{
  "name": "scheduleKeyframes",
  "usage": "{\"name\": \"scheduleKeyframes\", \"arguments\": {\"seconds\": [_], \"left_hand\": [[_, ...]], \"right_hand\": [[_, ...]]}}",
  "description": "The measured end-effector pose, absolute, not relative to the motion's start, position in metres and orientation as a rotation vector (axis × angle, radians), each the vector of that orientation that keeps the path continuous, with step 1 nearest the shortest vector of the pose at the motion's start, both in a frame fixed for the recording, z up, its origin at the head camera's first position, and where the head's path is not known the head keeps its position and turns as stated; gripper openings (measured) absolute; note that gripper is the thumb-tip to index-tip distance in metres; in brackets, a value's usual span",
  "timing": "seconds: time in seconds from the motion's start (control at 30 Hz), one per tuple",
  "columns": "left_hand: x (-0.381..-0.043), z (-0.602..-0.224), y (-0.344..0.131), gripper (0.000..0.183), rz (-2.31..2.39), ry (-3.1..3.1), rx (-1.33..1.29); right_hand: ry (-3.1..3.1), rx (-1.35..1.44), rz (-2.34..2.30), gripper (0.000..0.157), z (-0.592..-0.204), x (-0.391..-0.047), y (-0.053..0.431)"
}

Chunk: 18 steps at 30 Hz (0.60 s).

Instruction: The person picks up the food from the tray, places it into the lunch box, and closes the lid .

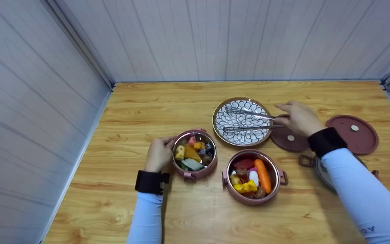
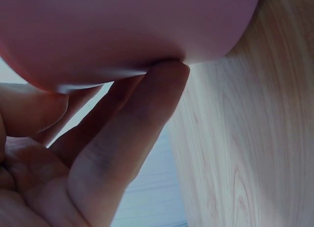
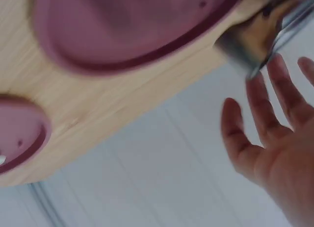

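Note:
Pink pot (image 1: 201, 173) stands left of centre, with mixed toy-like food pieces inside. Against its left side rest the fingers of my left hand (image 1: 159, 154); the left wrist view shows one straight finger (image 2: 142, 107) touching the pink wall (image 2: 122, 31). Metal tongs (image 1: 249, 129) lie across a plate (image 1: 240, 139) with a petal pattern and brown rim, fork-like ends on the plate. My right hand (image 1: 301, 118) is at their bent end, which looks blurred in the right wrist view. There its fingers (image 3: 257, 99) are loosely spread, fingertips right at the metal.
A second pink pot (image 1: 252, 202) holds a carrot and other food pieces, front centre. Two dark pink lids (image 1: 291, 144) (image 1: 357, 145) lie at the right, one partly beneath my right hand. A dark-rimmed pot with brown handles (image 1: 306, 160) is partly hidden under my right forearm. Walls border the table.

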<state>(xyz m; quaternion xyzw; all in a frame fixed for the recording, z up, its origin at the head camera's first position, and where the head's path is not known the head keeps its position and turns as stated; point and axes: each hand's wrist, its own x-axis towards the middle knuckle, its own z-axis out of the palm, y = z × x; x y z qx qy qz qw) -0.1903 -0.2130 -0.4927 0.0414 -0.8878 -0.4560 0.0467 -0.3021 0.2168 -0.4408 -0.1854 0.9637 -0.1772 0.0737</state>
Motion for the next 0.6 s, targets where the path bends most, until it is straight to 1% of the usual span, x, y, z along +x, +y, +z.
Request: {"name": "scheduleKeyframes", "arguments": {"seconds": [0.1,0.17,0.33,0.47,0.6], "left_hand": [[-0.19,-0.493,-0.214,0.023,-1.389,-2.716,0.145],[-0.19,-0.492,-0.214,0.023,-1.388,-2.721,0.157],[-0.19,-0.493,-0.214,0.023,-1.389,-2.723,0.166],[-0.19,-0.493,-0.213,0.023,-1.389,-2.725,0.157],[-0.19,-0.493,-0.213,0.023,-1.381,-2.723,0.154]], "right_hand": [[2.983,-0.463,-0.591,0.042,-0.435,-0.304,0.232],[3.015,-0.379,-0.611,0.035,-0.433,-0.305,0.243],[2.952,-0.228,-0.499,0.032,-0.442,-0.306,0.265],[2.9,-0.182,-0.376,0.022,-0.454,-0.308,0.276],[2.903,-0.167,-0.337,0.024,-0.463,-0.309,0.281]]}}
